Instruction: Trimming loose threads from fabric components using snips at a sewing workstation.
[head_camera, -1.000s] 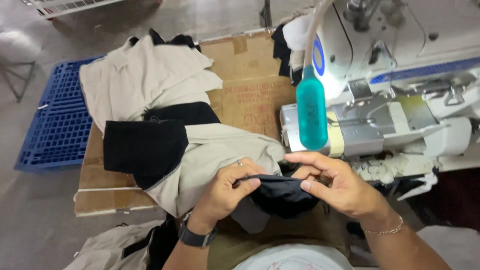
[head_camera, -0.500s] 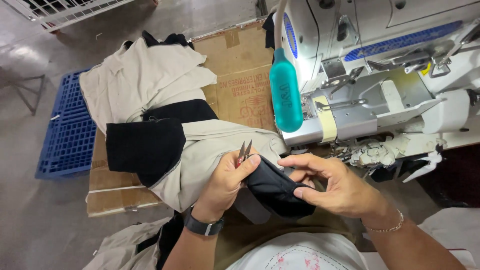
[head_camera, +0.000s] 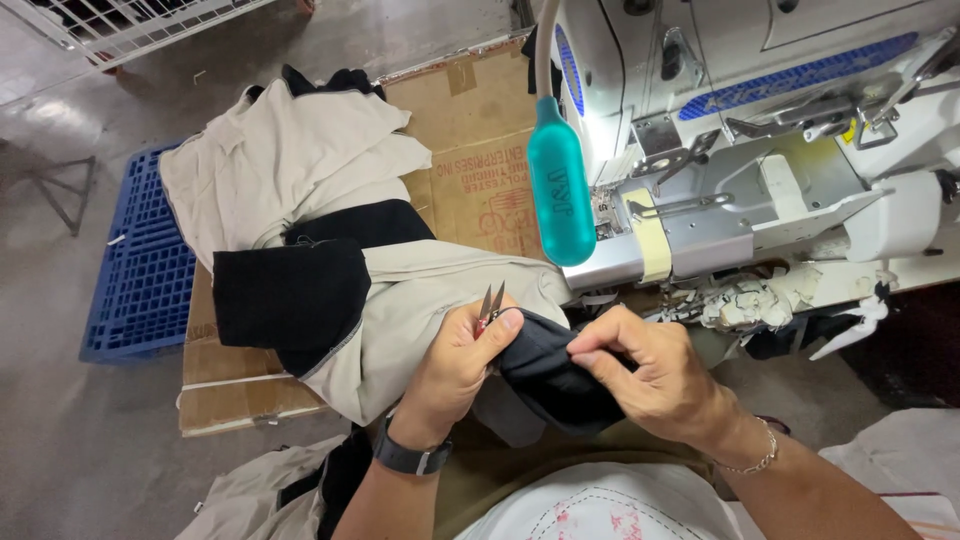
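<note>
My left hand (head_camera: 455, 365) grips small thread snips (head_camera: 492, 303), their blades pointing up past my thumb, and also pinches the edge of a dark navy fabric piece (head_camera: 545, 375). My right hand (head_camera: 650, 375) pinches the same fabric from the right, fingers curled over its top edge. The fabric hangs between both hands above my lap. A black watch sits on my left wrist, a thin bracelet on my right.
A white sewing machine (head_camera: 760, 150) with a teal lamp (head_camera: 558, 190) stands at the right. Beige and black garments (head_camera: 320, 240) lie piled on cardboard (head_camera: 470, 160) to the left. A blue plastic pallet (head_camera: 135, 260) lies on the floor at far left.
The view has shifted down and left. My left hand has turned so the snips now stick up above the fabric; both hands have kept their hold on the dark piece.
</note>
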